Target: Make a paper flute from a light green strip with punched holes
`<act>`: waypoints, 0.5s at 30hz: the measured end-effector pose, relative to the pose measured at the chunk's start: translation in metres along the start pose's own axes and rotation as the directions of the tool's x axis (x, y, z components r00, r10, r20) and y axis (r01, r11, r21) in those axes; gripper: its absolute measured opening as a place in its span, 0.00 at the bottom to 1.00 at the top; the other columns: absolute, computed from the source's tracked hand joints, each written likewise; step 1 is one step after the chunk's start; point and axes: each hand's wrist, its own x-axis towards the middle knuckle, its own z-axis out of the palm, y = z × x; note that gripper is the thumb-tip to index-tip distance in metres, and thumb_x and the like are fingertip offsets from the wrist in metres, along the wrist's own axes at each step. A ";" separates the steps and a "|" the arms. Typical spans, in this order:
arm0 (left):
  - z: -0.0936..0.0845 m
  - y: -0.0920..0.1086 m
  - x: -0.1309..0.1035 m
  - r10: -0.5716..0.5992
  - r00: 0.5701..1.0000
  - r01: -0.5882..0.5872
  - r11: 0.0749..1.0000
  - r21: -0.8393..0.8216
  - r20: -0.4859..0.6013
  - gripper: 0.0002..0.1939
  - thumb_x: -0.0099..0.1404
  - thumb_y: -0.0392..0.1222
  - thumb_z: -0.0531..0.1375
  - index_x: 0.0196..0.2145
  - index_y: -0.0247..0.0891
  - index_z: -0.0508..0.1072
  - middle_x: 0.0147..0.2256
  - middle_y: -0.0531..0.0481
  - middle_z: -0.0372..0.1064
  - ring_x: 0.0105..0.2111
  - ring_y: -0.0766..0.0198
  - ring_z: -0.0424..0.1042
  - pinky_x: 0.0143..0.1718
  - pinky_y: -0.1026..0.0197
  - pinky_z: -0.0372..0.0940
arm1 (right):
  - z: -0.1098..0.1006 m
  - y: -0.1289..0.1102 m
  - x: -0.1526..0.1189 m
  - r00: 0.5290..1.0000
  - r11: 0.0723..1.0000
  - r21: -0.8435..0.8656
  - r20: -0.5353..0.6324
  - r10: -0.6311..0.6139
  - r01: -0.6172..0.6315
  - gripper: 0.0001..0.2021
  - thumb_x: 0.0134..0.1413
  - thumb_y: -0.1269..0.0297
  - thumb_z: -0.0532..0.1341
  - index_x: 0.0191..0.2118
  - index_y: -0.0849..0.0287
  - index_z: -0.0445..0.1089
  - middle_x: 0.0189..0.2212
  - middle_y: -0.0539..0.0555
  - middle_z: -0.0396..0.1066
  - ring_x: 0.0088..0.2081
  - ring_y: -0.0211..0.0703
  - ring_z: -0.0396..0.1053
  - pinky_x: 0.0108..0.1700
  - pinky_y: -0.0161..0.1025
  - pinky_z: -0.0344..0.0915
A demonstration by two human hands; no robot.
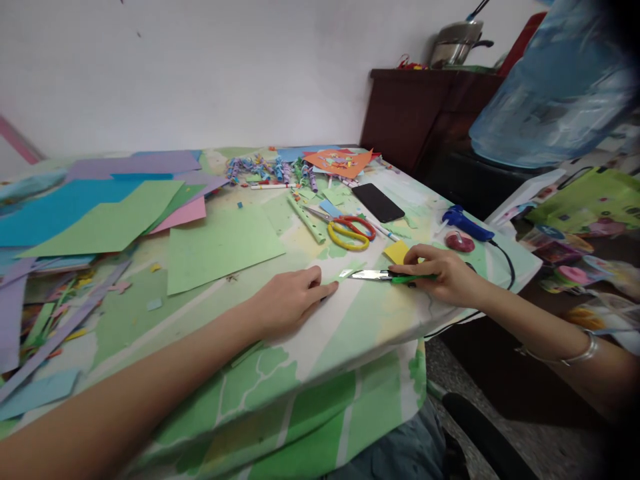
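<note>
Green-handled scissors, in use position near the front edge of a cloth-covered table.
Right hand: fingers closed about the handles, blades directed left. Left hand: on the surface, fingers loosely curled, forefinger extended just short of the blade tips; whether it pinches anything, cannot tell. Adjacent: yellow paper piece, just beyond the right fingertips. Farther in: red-and-yellow scissors, lying loose; black phone, toward the right edge; blue glue gun, by the right corner. Light green sheet: beyond the left hand. Curled paper strips: along the far edge.
</note>
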 end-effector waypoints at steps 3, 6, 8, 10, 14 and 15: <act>-0.001 0.001 0.000 -0.003 1.000 0.003 1.000 -0.007 -0.009 0.20 0.71 0.42 0.41 0.54 0.41 0.64 0.37 0.46 0.63 0.28 0.64 0.60 0.29 0.62 0.56 | 0.003 -0.007 0.003 1.000 0.999 0.015 -0.003 -0.029 0.029 0.19 0.54 0.73 0.54 0.50 0.51 0.72 0.37 0.56 0.68 0.37 0.41 0.67 0.36 0.37 0.65; -0.002 0.002 0.000 -0.005 1.000 0.005 1.000 -0.003 -0.007 0.20 0.71 0.43 0.41 0.54 0.41 0.64 0.36 0.46 0.62 0.28 0.64 0.60 0.28 0.61 0.55 | 0.004 -0.013 0.005 0.999 0.999 0.019 -0.010 -0.040 0.040 0.19 0.54 0.73 0.54 0.49 0.51 0.72 0.36 0.56 0.68 0.36 0.42 0.67 0.35 0.37 0.65; -0.002 0.002 0.000 -0.003 1.000 0.003 1.000 0.015 -0.005 0.20 0.71 0.42 0.41 0.55 0.41 0.63 0.35 0.46 0.63 0.28 0.64 0.60 0.28 0.61 0.55 | 0.005 -0.015 0.006 0.999 0.999 0.022 -0.009 -0.034 0.035 0.19 0.54 0.73 0.54 0.49 0.51 0.73 0.37 0.57 0.68 0.37 0.42 0.67 0.35 0.37 0.65; -0.001 0.002 0.000 -0.001 1.000 0.001 1.000 0.030 -0.012 0.20 0.71 0.42 0.42 0.55 0.41 0.63 0.34 0.46 0.63 0.28 0.64 0.60 0.27 0.62 0.54 | 0.005 -0.017 0.006 1.000 0.999 0.023 -0.008 -0.029 0.029 0.19 0.54 0.73 0.54 0.49 0.51 0.72 0.37 0.57 0.68 0.37 0.43 0.67 0.35 0.38 0.65; 0.001 0.000 -0.004 0.017 0.997 -0.019 0.999 -0.028 -0.077 0.19 0.70 0.41 0.44 0.51 0.40 0.69 0.31 0.47 0.63 0.27 0.64 0.61 0.28 0.62 0.56 | 0.004 -0.017 0.006 1.000 1.000 0.005 0.005 -0.019 0.019 0.20 0.53 0.75 0.54 0.49 0.53 0.72 0.37 0.58 0.68 0.37 0.43 0.67 0.36 0.38 0.65; 0.000 -0.002 -0.005 0.028 0.995 -0.034 0.997 -0.063 -0.098 0.18 0.70 0.40 0.45 0.49 0.39 0.70 0.31 0.47 0.63 0.27 0.64 0.61 0.28 0.62 0.56 | 0.003 -0.016 0.006 1.000 1.000 0.002 0.014 -0.014 0.014 0.20 0.53 0.75 0.54 0.49 0.53 0.72 0.37 0.58 0.68 0.37 0.43 0.67 0.36 0.39 0.65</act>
